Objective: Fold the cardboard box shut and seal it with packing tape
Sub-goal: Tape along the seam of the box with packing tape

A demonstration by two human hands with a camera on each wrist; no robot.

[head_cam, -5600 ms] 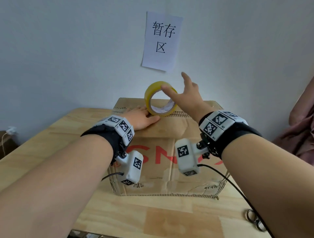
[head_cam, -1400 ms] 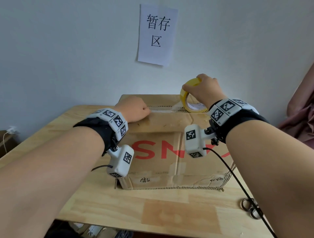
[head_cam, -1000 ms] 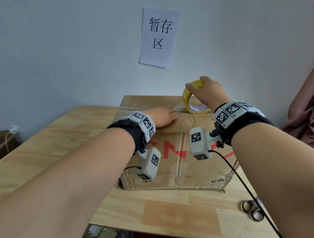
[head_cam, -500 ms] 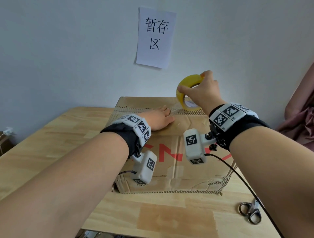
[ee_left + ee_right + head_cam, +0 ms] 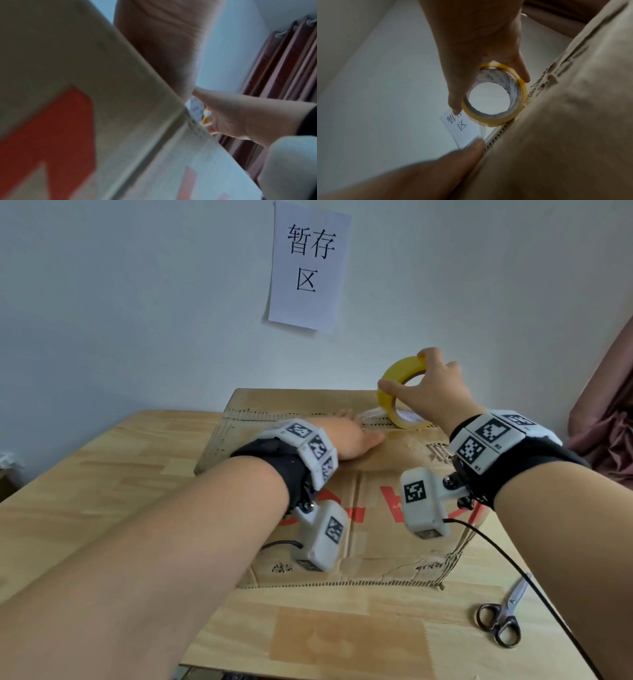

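A light wooden worktop [image 5: 102,460] stands against a pale blue-grey wall [image 5: 137,302]. A white paper sign [image 5: 308,265] with printed characters hangs on the wall above the box [image 5: 383,529] — brown cardboard with red lettering, its flaps folded down, at the middle of the worktop. The left hand [image 5: 349,436] lies flat on the box top, fingers straight, beside the flap seam. The right hand [image 5: 431,392] has its grip clamped on the yellow tape roll [image 5: 397,392], held on edge at the far right of the box top; a clear strip runs from the roll leftward to the left fingers. Scissors [image 5: 503,614] lie on the worktop, near right. A reddish curtain [image 5: 603,419] hangs at the right.
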